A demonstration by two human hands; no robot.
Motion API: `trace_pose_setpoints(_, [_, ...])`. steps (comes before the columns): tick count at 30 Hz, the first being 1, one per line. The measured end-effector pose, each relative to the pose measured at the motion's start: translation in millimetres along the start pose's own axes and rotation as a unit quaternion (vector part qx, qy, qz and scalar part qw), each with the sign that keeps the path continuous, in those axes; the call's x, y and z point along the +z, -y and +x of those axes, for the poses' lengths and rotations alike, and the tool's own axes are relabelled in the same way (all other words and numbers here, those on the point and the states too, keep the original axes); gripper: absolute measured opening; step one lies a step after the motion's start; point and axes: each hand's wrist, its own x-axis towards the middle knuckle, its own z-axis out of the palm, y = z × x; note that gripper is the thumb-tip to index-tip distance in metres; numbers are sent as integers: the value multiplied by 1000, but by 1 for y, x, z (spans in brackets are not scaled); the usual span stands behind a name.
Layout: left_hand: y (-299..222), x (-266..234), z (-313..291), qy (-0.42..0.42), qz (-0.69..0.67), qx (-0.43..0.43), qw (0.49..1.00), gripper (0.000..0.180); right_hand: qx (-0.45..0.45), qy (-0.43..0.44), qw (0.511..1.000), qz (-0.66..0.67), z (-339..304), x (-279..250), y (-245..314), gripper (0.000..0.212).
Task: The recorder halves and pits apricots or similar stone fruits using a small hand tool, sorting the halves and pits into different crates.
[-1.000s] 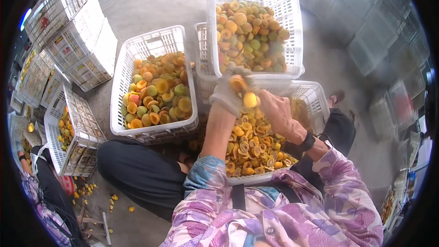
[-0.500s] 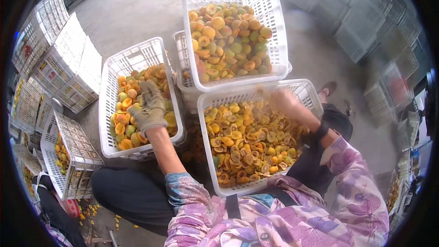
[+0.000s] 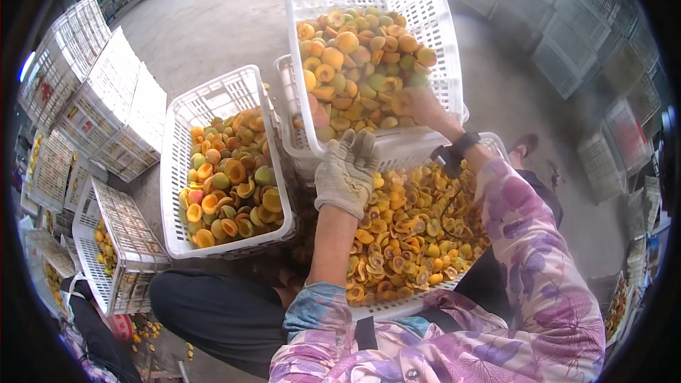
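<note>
Gloved left hand (image 3: 345, 177) at near rim of upper crate (image 3: 430, 32), fingers (image 3: 364, 149) extended; bare right hand (image 3: 421, 105) inside, blurred.

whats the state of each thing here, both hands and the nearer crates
Left hand: gloved, fingers extended, nothing visible in it
Right hand: bare, reaching into the upper crate, fingertips unclear
Upper crate: open-topped, partly filled with fruit
Left crate: open-topped, partly filled, some fruit halved
Near crate: open-topped, holding yellow fruit pieces
Black wristband: worn on right wrist
</note>
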Motion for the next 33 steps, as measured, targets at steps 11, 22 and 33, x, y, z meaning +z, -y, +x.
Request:
trace_pose_setpoints(11, [33,17,-19,62,14,-6,998,43,-34,-90,974,205,-118,-39,113,22])
trace_pose_setpoints(22, [17,44,-74,219,396,216,865,23,31,167,837,521,-180,-86,137,12])
trace_pose_setpoints(33, [22,44,-67,182,178,101,962,38,6,-72,929,362,-181,-42,126,23])
